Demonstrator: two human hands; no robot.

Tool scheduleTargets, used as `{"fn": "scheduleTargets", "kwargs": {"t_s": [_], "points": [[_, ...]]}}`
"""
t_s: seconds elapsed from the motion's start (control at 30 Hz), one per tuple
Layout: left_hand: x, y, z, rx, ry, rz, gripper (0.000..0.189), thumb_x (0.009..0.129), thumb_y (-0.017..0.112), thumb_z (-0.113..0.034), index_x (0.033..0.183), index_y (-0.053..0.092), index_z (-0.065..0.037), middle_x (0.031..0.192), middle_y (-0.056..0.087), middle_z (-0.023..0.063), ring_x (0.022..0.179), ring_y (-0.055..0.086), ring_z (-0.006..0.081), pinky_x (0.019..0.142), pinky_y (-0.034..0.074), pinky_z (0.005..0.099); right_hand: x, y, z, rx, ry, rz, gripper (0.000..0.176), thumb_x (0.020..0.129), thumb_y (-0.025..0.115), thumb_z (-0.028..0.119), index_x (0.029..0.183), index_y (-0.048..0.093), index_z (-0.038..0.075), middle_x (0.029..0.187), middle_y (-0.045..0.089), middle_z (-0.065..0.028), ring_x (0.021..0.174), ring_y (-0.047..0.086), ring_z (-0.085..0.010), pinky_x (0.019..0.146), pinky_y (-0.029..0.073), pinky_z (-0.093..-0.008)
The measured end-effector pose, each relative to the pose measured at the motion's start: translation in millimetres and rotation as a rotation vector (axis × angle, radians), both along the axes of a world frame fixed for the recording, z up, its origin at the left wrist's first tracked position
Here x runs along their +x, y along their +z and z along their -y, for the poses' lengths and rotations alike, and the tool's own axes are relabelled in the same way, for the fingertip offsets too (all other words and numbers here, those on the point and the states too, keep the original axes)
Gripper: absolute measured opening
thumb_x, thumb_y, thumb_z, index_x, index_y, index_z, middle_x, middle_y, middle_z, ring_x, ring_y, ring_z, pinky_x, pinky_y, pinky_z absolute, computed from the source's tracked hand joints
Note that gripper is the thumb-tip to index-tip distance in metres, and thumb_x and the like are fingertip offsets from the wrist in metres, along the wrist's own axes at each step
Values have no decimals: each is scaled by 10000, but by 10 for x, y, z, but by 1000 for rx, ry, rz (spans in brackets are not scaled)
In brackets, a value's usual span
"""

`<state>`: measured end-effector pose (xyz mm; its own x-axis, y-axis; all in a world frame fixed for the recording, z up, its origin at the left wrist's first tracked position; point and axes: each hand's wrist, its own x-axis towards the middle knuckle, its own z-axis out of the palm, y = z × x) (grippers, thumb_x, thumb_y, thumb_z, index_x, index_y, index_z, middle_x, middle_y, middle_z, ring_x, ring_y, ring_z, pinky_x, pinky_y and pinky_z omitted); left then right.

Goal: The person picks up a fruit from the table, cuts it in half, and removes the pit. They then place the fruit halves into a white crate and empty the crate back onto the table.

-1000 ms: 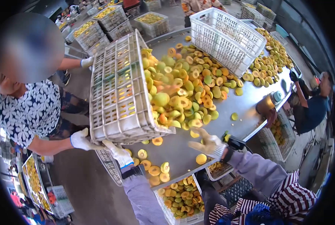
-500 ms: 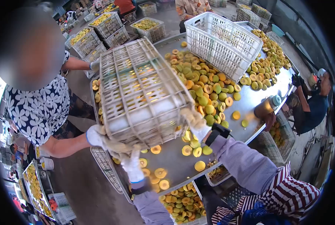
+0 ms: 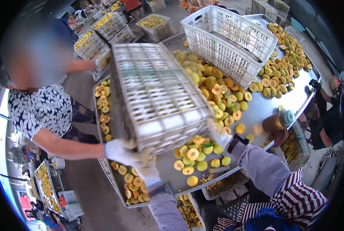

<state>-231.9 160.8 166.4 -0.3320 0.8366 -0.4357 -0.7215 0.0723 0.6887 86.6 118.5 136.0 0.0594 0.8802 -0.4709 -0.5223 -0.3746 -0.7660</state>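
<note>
A white plastic crate [image 3: 162, 92] is held tipped over the metal table [image 3: 253, 119], its slotted base facing up. My gloved left hand [image 3: 147, 172] grips its near left corner, right beside a co-worker's gloved hand [image 3: 120, 151]. At the near right corner, my gloved right hand [image 3: 220, 134] is closed on the crate's edge, slightly blurred. The co-worker's other gloved hand [image 3: 103, 61] is at the far left side. Halved yellow-green fruit, peach-like, [image 3: 193, 154] lies under and around the crate; its open side is hidden from me.
Another white crate [image 3: 253, 71] stands upright on the table among fruit halves [image 3: 280, 73]. A brown bottle with a pale lid [image 3: 274, 121] is near the right edge, by another person's hand. A fruit-filled crate [image 3: 189, 213] sits below the near edge. Stacked crates [image 3: 110, 25] stand behind.
The crate has swung right and tipped further, with both my hands and the co-worker's still on it. More fruit halves show on the table at its left and near side.
</note>
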Motion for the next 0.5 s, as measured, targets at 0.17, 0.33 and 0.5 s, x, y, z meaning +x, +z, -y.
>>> {"fn": "scheduleTargets", "kwargs": {"t_s": [0.17, 0.33, 0.5], "points": [[-514, -186, -390, 149, 26, -34, 677, 930, 589, -495, 1449, 392, -108, 1484, 394, 80, 1317, 405, 264, 1131, 332, 422, -528, 359, -352, 233, -25, -196, 489, 1048, 435, 245, 1441, 356, -36, 1489, 419, -131, 1378, 396, -208, 1129, 333, -271], [-763, -30, -731, 230, -68, -136, 697, 913, 634, -469, 1468, 382, -130, 1538, 333, 38, 1353, 367, 239, 1147, 287, 479, -762, 367, -482, 304, 145, -143, 461, 1021, 512, 345, 1354, 495, 26, 1249, 596, -69, 1119, 563, -167, 954, 448, -259], [-755, 128, -427, 221, -117, -283, 743, 918, 643, -452, 1497, 323, -113, 1552, 304, 71, 1370, 363, 228, 1170, 252, 500, -729, 313, 5, 169, 194, 22, 439, 1015, 535, 321, 1311, 521, -2, 1206, 624, -80, 1091, 584, -143, 916, 468, -254]]}}
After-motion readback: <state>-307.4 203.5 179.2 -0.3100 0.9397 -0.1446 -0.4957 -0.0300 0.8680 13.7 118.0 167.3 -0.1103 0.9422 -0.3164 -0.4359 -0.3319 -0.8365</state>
